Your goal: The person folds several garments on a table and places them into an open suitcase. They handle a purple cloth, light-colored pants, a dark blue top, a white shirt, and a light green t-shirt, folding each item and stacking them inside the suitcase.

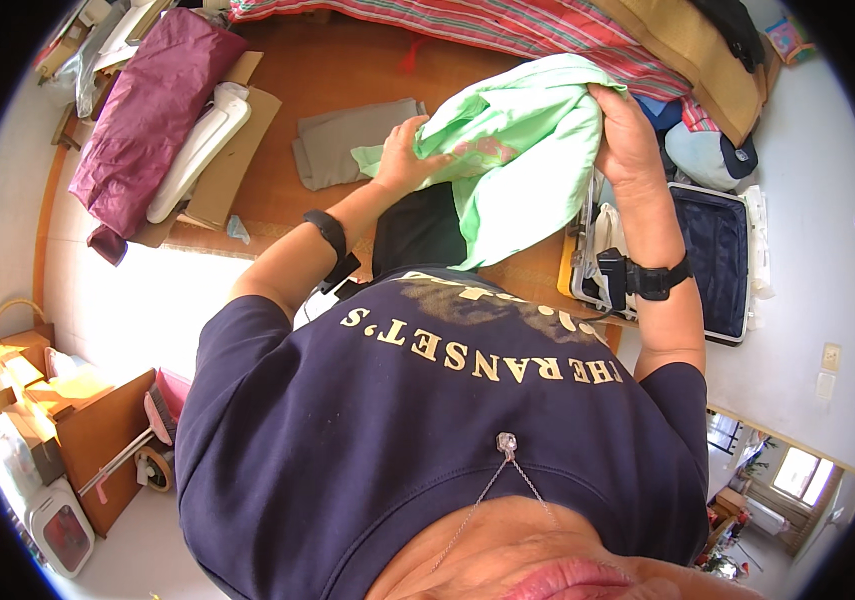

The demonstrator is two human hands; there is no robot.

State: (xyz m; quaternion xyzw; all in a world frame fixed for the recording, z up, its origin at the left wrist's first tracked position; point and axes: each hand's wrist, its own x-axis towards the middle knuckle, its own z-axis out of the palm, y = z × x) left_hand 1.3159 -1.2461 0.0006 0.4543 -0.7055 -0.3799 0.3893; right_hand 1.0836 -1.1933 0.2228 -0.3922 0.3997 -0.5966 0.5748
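A light green cloth garment (525, 150) with a pink print hangs between my two hands, loosely bunched. My left hand (406, 156) grips its left edge, thumb over the fabric. At the upper right, my right hand (620, 136) pinches a top corner of it. Below the garment, a black cloth (421, 229) lies against my front, partly hidden. A folded grey cloth (345, 142) rests on the brown bed surface (277, 161) left of the garment. Right of my right forearm stands an open suitcase (711, 259) with a dark lining; pale cloth (609, 225) lies in its near half.
A striped red quilt (472, 26) runs along the far edge. On the left, a maroon fabric bundle (153, 120) lies beside a white plastic panel (202, 150) and cardboard (243, 161). A pale blue cap (701, 154) sits above the suitcase. Cardboard boxes (67, 382) and a broom (159, 416) stand lower left.
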